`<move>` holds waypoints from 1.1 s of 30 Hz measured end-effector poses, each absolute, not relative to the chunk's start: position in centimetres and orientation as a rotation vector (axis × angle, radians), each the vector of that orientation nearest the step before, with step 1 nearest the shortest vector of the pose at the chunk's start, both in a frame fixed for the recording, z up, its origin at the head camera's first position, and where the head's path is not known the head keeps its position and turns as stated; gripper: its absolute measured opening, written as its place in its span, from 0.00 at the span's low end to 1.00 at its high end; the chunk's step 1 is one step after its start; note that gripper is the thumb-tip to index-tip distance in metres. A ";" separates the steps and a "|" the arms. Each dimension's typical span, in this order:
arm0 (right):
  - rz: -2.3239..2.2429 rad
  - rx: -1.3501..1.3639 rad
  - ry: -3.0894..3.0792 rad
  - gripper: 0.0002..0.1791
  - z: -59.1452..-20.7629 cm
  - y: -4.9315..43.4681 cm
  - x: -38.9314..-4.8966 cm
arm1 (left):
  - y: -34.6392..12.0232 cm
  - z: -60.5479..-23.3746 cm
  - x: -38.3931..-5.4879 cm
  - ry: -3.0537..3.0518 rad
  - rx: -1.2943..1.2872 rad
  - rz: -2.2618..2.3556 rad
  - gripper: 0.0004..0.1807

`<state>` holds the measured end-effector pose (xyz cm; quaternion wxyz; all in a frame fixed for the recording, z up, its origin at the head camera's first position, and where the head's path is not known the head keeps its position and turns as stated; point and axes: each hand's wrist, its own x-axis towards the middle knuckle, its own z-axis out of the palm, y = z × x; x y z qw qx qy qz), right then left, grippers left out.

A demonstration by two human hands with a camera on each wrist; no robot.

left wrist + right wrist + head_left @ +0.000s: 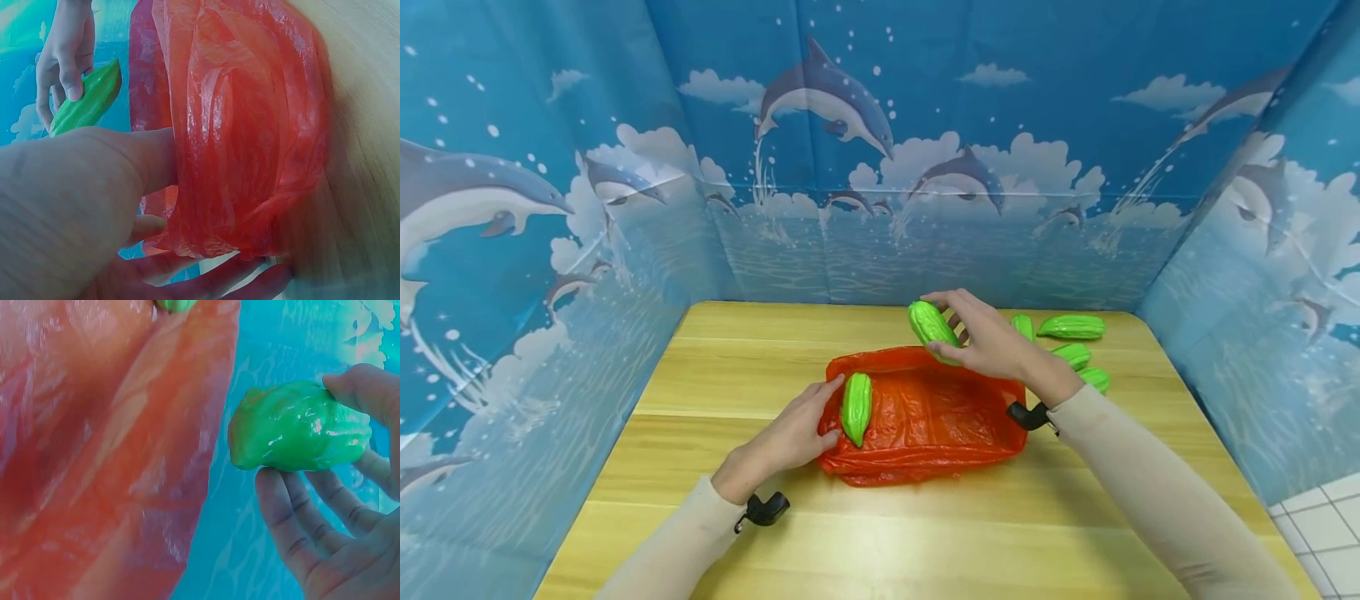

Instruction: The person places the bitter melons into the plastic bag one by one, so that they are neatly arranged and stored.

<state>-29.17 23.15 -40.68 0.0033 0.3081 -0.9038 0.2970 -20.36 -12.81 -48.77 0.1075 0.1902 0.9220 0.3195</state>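
Head view alone shows four gourds point(1072, 326) on the table point(910, 542).

Right arm point(1138, 467) partly hides 3 green gourds point(1072, 356); right wrist view crops red bag point(144, 450).

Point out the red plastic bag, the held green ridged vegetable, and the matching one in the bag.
Red plastic bag point(928, 412), head view: inner surface.
Held green ridged vegetable point(295, 427), right wrist view: middle.
Green ridged vegetable in bag point(856, 406), head view: middle.
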 end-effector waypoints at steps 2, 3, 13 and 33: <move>0.935 0.964 -2.846 0.41 -40.7 22.8 -28.8 | -12.8 -48.8 -20.3 2.713 0.555 0.942 0.52; 0.935 0.963 -2.854 0.42 -40.8 22.7 -28.7 | -12.8 -48.8 -20.3 2.714 0.553 0.939 0.52; 0.897 0.992 -2.872 0.44 -41.0 21.2 -27.1 | -12.6 -48.8 -20.0 2.702 0.493 0.942 0.54; 0.935 0.951 -2.989 0.41 -41.1 18.9 -26.3 | -12.8 -47.4 -20.2 2.756 0.494 0.926 0.56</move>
